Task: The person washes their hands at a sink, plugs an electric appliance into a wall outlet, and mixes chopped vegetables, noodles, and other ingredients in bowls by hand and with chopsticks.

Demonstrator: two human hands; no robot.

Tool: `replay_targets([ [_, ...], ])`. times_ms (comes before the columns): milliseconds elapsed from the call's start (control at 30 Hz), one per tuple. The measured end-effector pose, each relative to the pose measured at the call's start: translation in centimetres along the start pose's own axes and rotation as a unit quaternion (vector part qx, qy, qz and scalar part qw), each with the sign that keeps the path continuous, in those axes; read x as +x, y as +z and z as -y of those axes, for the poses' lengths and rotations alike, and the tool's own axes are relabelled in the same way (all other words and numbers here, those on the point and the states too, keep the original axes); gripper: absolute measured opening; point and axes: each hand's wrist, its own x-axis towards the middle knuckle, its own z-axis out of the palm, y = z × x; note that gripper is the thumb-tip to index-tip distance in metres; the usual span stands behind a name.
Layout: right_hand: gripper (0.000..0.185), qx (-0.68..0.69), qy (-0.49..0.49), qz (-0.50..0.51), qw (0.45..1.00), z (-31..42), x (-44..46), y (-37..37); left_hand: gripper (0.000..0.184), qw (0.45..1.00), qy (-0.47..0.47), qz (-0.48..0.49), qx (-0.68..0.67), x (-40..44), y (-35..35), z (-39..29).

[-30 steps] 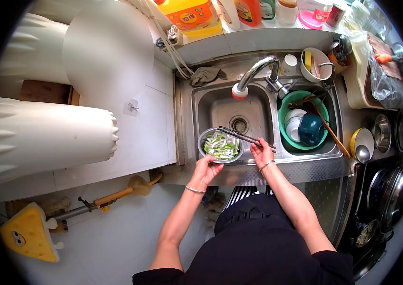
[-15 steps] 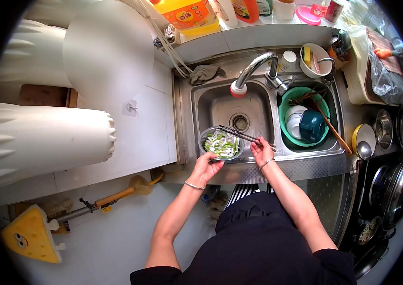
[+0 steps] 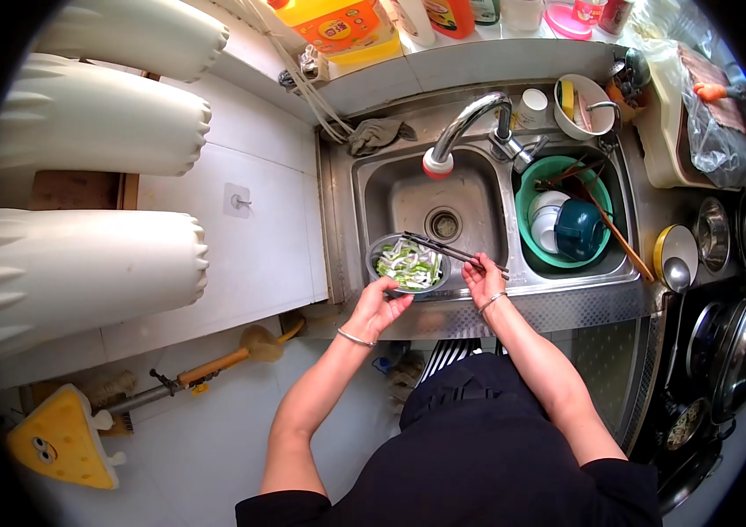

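A bowl of sliced green and white vegetable pieces (image 3: 410, 265) is held over the front left corner of the left sink basin (image 3: 478, 198). My left hand (image 3: 379, 307) grips the near rim of this bowl (image 3: 373, 268), thumb along its edge. In my right hand (image 3: 485, 279) is a pair of dark chopsticks (image 3: 456, 252). They slant to the left across the bowl, with their tips over its far side. Both wrists wear a bangle.
A curved faucet (image 3: 470, 123) arches over the left basin. In the right basin, a green tub (image 3: 527, 206) holds dishes and utensils. A ladle (image 3: 676, 277) and a lidded black pot (image 3: 742, 351) are at the right. White fluted cylinders (image 3: 101, 263) stick out at the left.
The view has shifted slightly, and the pale round shape at the upper left is gone, showing the white cylinders and wall hook. Both hands keep their hold on bowl and chopsticks.
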Motion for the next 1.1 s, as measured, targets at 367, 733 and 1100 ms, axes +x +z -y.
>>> replay_targets([
  [367, 0.013, 0.011, 0.012, 0.000, 1.000, -0.5, 0.7, -0.6, 0.028, 1.000, -0.009, 0.002, -0.002, 0.2, 0.1, -0.3],
  [733, 0.013, 0.014, 0.023, -0.010, 1.000, -0.8, 0.7, -1.0, 0.028, 1.000, -0.023, -0.011, -0.002, 0.3, 0.0, -0.4],
  [1100, 0.012, 0.010, 0.020, -0.007, 1.000, -1.0, 0.4, -1.0, 0.029, 1.000, -0.026, -0.008, 0.001, 0.0, -0.1, -0.5],
])
